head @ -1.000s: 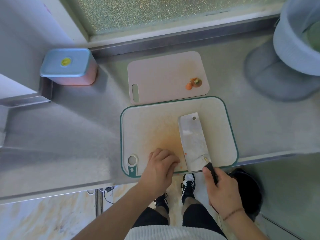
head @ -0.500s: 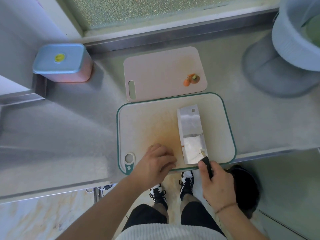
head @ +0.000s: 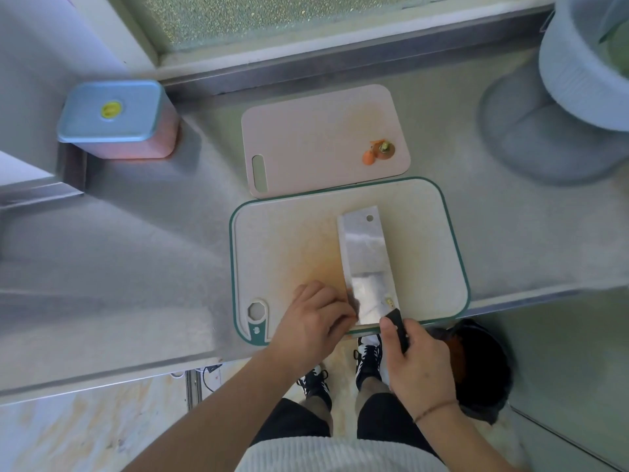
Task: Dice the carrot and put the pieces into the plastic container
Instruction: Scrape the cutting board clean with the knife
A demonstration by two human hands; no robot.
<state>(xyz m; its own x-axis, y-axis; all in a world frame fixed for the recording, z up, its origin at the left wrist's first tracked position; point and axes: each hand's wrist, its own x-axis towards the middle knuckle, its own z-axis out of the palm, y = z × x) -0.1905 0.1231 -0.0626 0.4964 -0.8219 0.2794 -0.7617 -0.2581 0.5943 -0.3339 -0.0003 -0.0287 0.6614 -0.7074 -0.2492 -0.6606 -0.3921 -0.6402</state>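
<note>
A cleaver [head: 366, 264] lies almost flat on the green-rimmed white cutting board [head: 425, 240], which is stained orange. My right hand [head: 420, 364] grips its black handle at the board's near edge. My left hand [head: 315, 318] rests curled on the board, its fingertips touching the blade's left edge; no carrot pieces show under it. A carrot top and a small orange end piece [head: 377, 152] lie on the pink cutting board [head: 306, 141] behind. The plastic container [head: 117, 119], pink with a closed blue lid, stands at the far left of the counter.
A large pale tub [head: 585, 66] stands at the back right beside the window ledge. A black bin bag [head: 480, 362] with orange scraps sits on the floor under the counter's near edge, right of my feet. The steel counter [head: 136, 253] stretches left of the boards.
The cleaver's blade has tilted and drawn slightly toward the board's near edge. My left hand has shifted right until its fingers meet the blade.
</note>
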